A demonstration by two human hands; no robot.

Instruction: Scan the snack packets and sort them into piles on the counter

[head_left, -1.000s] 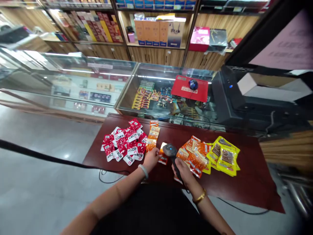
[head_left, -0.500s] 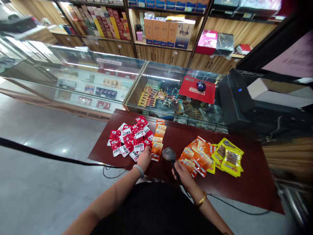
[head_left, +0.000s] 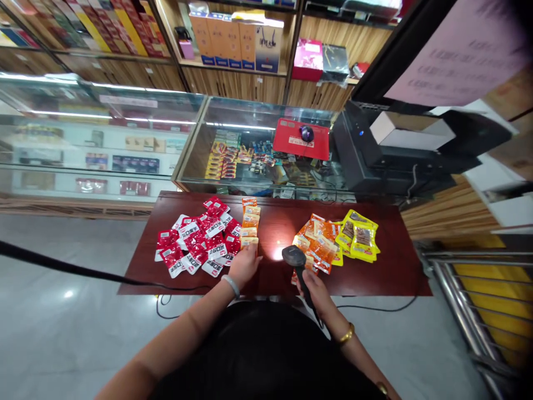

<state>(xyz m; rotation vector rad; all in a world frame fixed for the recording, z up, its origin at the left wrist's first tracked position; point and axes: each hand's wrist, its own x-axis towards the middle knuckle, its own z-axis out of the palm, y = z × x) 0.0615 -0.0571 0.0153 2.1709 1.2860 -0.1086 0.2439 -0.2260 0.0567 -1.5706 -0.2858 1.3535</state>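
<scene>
My right hand [head_left: 315,290] is wrapped round the handle of a black barcode scanner [head_left: 293,257], its head tilted over the table and a patch of light falling beyond it. My left hand [head_left: 244,266] has its fingers closed on the nearest orange snack packet [head_left: 249,242], covering that packet's lower part. This packet ends an overlapping column of orange packets [head_left: 250,220]. Left of the column spreads a pile of red and white snack packets [head_left: 200,239]. A loose pile of orange packets [head_left: 320,244] lies right of the scanner, beside yellow snack bags [head_left: 358,236].
The dark red table [head_left: 387,272] stands against a glass display counter [head_left: 245,191]. A red mat [head_left: 287,145] and a mouse [head_left: 307,133] rest on the counter. Black equipment [head_left: 353,161] stands at right, near a metal rail [head_left: 462,305]. A black cable [head_left: 83,271] crosses at left.
My left hand has moved from beside the red packets onto the nearest orange packet. A light patch now shows on the table by the scanner. The view has shifted to the right.
</scene>
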